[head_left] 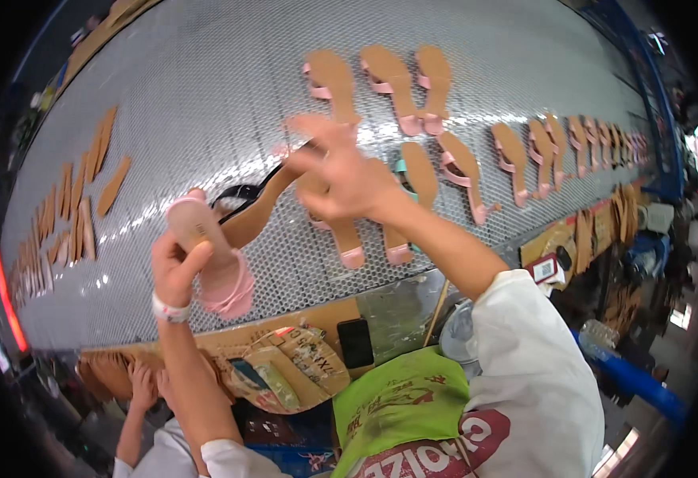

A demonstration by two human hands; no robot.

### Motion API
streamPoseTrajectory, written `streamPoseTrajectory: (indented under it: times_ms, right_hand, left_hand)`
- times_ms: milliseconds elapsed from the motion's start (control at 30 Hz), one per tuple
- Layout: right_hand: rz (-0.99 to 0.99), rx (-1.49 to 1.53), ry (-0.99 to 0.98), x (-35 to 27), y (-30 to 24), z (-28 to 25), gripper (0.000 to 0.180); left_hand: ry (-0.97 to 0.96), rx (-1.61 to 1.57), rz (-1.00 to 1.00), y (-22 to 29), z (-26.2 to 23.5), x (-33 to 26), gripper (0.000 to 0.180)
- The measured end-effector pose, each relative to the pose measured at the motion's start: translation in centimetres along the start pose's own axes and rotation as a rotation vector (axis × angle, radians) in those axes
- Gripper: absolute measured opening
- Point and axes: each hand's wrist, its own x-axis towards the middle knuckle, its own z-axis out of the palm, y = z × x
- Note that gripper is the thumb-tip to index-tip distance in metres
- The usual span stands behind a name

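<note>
My left hand (175, 267) is closed around a pink sandal (223, 275), its thumb pressed on the insole and the pink upper toward me. A white band circles that wrist. Just beyond lies a black-strapped sandal (257, 211) on its side, sole facing me. My right hand (345, 171), blurred by motion, is over its heel end with fingers apart; whether they touch it is unclear. Under and beside that hand are pink-strapped sandals (350, 247) and a mint-strapped sandal (419, 171), partly hidden by my forearm.
The grey mesh-patterned work surface (205, 80) bears rows of sandals (512, 159) to the right and loose tan sole pieces (114, 187) at left. Along its near edge lie a black phone (355, 342) and cardboard (297, 366). Another person's hand (142, 386) is at lower left.
</note>
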Motion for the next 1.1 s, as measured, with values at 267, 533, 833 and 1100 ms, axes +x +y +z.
streamPoseTrajectory:
  times_ms: [267, 533, 833, 1100]
  right_hand:
    - [-0.084, 0.164, -0.157, -5.1, 1.8, 4.7, 0.033]
    - [0.794, 0.410, -0.178, -1.7, 2.1, 5.3, 0.022]
    - [0.850, -0.092, -0.085, 1.0, 8.3, 15.1, 0.025]
    - [0.781, 0.008, 0.077, -2.1, -2.7, 9.7, 0.020]
  left_hand:
    - [0.015, -0.277, -0.055, -2.1, -2.5, 0.8, 0.047]
    - [0.492, -0.445, 0.244, -4.1, -10.3, -2.3, 0.060]
    - [0.323, -0.526, -0.037, -9.5, -6.6, -3.4, 0.068]
    - [0.397, -0.787, -0.175, -9.5, -1.7, 1.4, 0.051]
